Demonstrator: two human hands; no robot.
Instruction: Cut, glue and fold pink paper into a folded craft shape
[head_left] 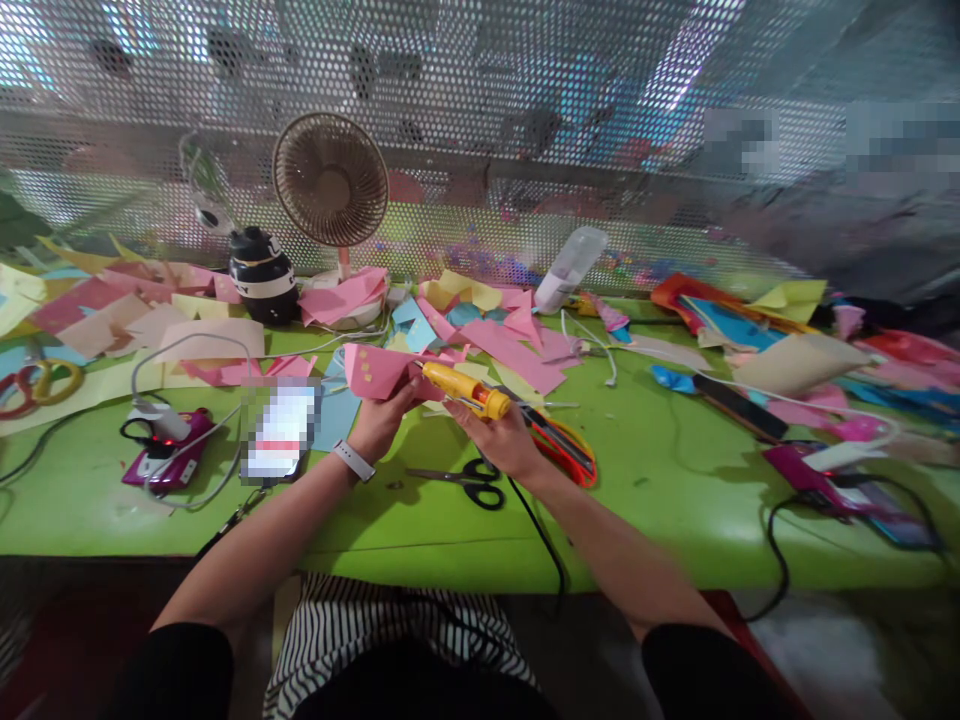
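Observation:
A pink paper piece with small yellow marks is held up by my left hand, its fingers closed on the lower right part. My right hand is wrapped round a yellow glue gun, whose nozzle points left and meets or nearly meets the paper's right side. Below my hands, black-handled scissors lie on the green table. An orange-handled tool rests just right of my right hand. A black cord runs down from near the glue gun to the table's front edge.
Left stand a phone, a purple power strip and coloured scissors. Behind are a fan, a black bottle, a clear bottle and scattered paper. Another power strip and a dark bar lie right.

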